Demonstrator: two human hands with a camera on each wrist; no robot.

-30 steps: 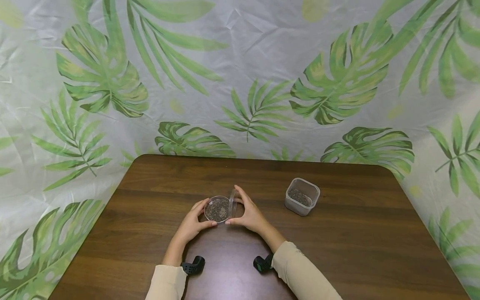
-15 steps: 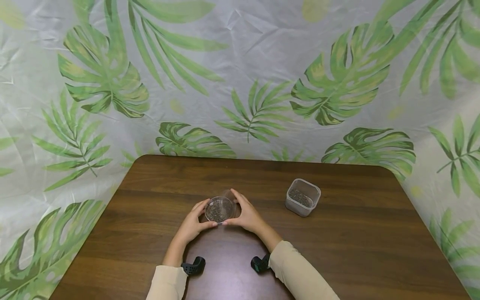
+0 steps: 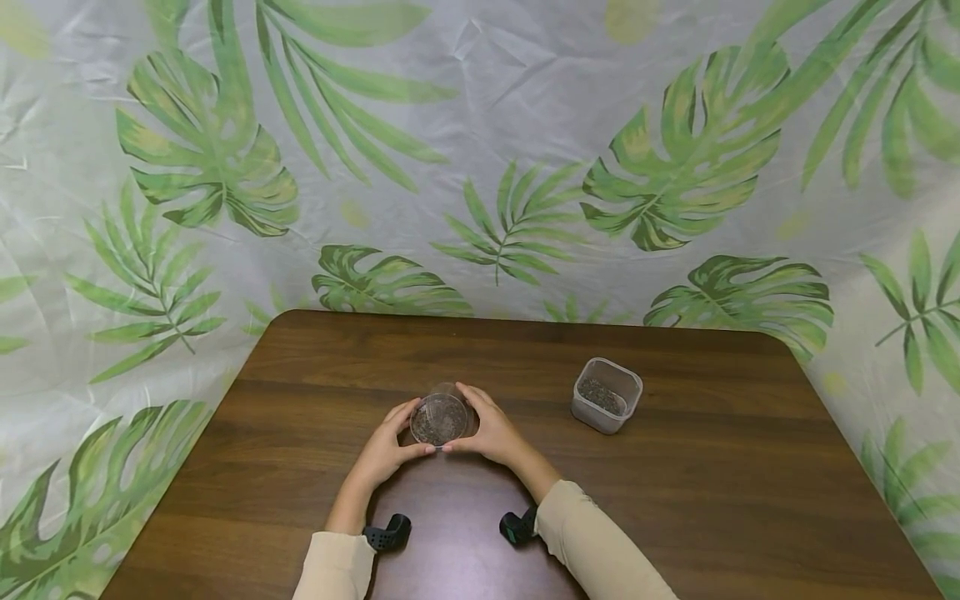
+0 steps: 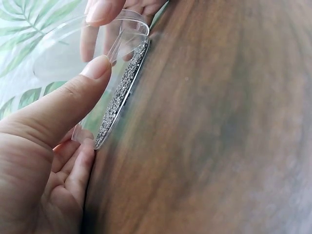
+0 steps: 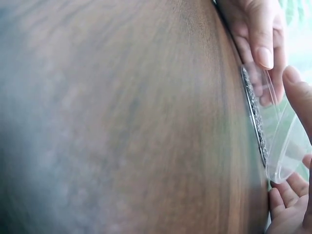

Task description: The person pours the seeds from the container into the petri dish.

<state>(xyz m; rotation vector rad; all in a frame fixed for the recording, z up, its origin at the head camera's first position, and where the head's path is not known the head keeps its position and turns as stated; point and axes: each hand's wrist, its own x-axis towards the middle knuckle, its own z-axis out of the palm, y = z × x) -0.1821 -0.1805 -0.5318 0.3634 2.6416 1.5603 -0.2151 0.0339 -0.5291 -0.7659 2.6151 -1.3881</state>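
A round clear dish (image 3: 438, 421) with a layer of dark grains sits on the brown table (image 3: 675, 500). My left hand (image 3: 408, 429) grips the dish's left rim between thumb and fingers. My right hand (image 3: 468, 421) holds a clear lid (image 3: 447, 390), tilted low over the dish. In the left wrist view the thumb (image 4: 73, 97) presses the dish (image 4: 122, 95) and the lid (image 4: 68, 48) is raised on the far side. The right wrist view has the lid (image 5: 287, 146) angled just above the grain layer (image 5: 254, 117).
A small square clear tub (image 3: 606, 394) with dark grains in it stands to the right of my hands. A leaf-print sheet (image 3: 480, 167) hangs behind and around the table. Black wrist cameras (image 3: 386, 531) sit on both forearms.
My right hand has swung the lid from nearly upright beside the dish down over it. The left hand and dish have stayed in place.
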